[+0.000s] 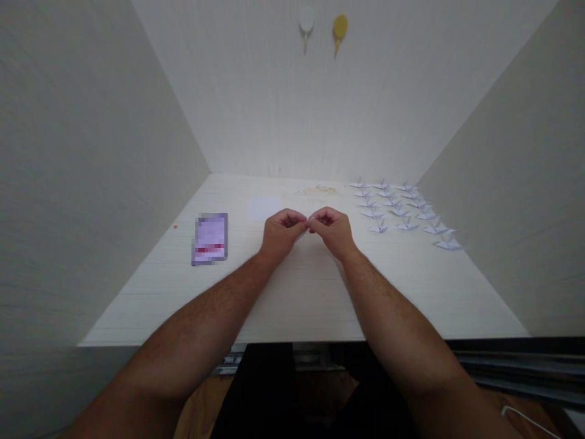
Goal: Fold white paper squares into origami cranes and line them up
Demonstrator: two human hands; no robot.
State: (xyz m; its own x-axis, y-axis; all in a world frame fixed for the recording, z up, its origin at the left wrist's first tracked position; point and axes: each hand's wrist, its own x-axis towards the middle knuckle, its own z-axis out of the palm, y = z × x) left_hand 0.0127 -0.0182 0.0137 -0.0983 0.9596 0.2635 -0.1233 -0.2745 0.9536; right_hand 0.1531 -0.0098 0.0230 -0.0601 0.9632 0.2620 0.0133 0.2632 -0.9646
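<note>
My left hand (pixel 284 235) and my right hand (pixel 333 231) meet over the middle of the table, thumbs and fingertips pinched together. Between them is a small piece of folded white paper (pixel 300 236), mostly hidden by the fingers. Just behind my left hand, a flat white paper sheet (pixel 260 207) lies on the tabletop. Off to the right, several white folded paper cranes (pixel 399 211) stand in rows.
A purple rectangular packet (pixel 210 238), blurred out, lies on the left of the white table (pixel 292 305). Pale walls enclose the back and both sides. A white hook (pixel 306 21) and a yellow hook (pixel 340 27) are on the back wall. Brownish marks (pixel 324 189) stain the table's rear.
</note>
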